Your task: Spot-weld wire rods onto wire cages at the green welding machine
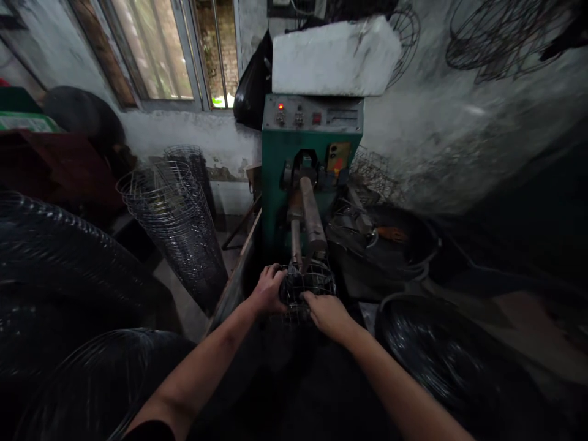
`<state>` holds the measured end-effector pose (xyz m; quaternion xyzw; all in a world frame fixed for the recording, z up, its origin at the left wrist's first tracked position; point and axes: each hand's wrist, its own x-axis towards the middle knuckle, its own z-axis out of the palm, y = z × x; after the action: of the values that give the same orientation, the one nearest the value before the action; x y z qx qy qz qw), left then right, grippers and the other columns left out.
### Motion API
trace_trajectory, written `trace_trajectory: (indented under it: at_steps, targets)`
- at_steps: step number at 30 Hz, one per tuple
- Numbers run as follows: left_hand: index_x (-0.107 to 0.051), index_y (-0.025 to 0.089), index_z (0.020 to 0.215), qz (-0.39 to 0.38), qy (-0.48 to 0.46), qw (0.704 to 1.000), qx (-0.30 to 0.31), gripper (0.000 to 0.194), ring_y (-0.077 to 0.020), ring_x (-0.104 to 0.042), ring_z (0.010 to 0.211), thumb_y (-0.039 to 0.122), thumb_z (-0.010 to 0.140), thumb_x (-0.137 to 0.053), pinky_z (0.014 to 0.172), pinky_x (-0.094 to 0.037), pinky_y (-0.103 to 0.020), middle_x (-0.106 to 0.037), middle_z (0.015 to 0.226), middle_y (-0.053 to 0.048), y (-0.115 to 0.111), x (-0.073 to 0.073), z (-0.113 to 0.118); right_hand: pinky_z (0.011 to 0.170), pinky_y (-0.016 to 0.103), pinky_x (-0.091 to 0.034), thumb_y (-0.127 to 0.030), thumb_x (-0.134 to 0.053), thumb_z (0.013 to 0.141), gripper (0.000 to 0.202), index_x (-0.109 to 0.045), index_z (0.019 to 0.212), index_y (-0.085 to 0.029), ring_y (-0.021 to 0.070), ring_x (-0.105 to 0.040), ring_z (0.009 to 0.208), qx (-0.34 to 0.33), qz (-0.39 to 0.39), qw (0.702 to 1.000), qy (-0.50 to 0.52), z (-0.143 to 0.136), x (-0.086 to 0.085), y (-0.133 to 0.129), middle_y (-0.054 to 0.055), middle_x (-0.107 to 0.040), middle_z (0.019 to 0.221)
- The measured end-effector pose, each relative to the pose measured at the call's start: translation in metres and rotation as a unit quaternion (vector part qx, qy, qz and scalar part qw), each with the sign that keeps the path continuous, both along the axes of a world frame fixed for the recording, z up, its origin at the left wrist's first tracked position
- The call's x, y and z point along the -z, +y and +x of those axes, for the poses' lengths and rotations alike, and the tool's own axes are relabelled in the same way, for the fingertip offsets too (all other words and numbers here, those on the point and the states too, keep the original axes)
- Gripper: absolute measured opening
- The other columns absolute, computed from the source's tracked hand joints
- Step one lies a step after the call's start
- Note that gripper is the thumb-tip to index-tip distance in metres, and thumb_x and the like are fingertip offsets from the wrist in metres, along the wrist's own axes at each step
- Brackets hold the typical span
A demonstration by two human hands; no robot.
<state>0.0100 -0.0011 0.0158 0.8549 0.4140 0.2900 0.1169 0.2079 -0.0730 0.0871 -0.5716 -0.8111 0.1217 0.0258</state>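
A round wire basket sits under the tip of the machine's upper arm, in front of the green spot welder. My left hand grips the left side of the basket, its fingers on the far edge and its thumb nearer me. On the near side, my right hand is closed, with thumb and forefinger pinching the wire. A thinner metal bar runs below and left of the upper arm. The inside of the basket is dark and hard to make out.
A tall stack of wire baskets stands at the left. Wire coils lie at the right, one large coil nearest me. Behind it is a black tub. A white foam block rests on the welder, whose red lamp is lit.
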Motion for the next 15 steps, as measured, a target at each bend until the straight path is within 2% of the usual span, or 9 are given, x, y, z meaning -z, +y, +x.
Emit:
trace_trajectory:
  at_steps: [5, 9, 15]
  targets:
    - [-0.053, 0.015, 0.128, 0.013, -0.020, 1.000, 0.009, 0.096, -0.0388, -0.046, 0.122, 0.058, 0.047, -0.083, 0.104, -0.042, -0.054, -0.051, 0.128, -0.019, -0.002, -0.003, 0.000, 0.079, 0.032, -0.049, -0.015, -0.047, 0.092, 0.033, -0.057, 0.123, -0.016, 0.0268, -0.070, 0.094, -0.013, -0.041, 0.998, -0.054, -0.004, -0.013, -0.003, 0.013, -0.074, 0.100]
    - [-0.054, 0.010, 0.126, 0.024, -0.017, 1.000, -0.005, 0.098, -0.0404, -0.047, 0.120, 0.056, 0.044, -0.084, 0.103, -0.042, -0.054, -0.053, 0.124, -0.021, 0.006, -0.007, 0.001, 0.075, 0.031, -0.048, -0.014, -0.043, 0.093, 0.033, -0.057, 0.123, -0.018, 0.0258, -0.071, 0.092, 0.009, -0.032, 0.998, -0.058, -0.006, -0.020, -0.009, 0.012, -0.074, 0.102]
    - [-0.054, 0.014, 0.126, -0.022, 0.010, 0.999, -0.048, 0.105, -0.0408, -0.046, 0.122, 0.055, 0.036, -0.089, 0.105, -0.041, -0.054, -0.048, 0.133, -0.020, 0.026, -0.009, 0.003, 0.084, 0.031, -0.048, -0.021, -0.041, 0.095, 0.030, -0.060, 0.118, -0.017, 0.0248, -0.068, 0.101, 0.086, 0.047, 0.993, 0.066, 0.004, -0.007, -0.020, 0.012, -0.072, 0.112]
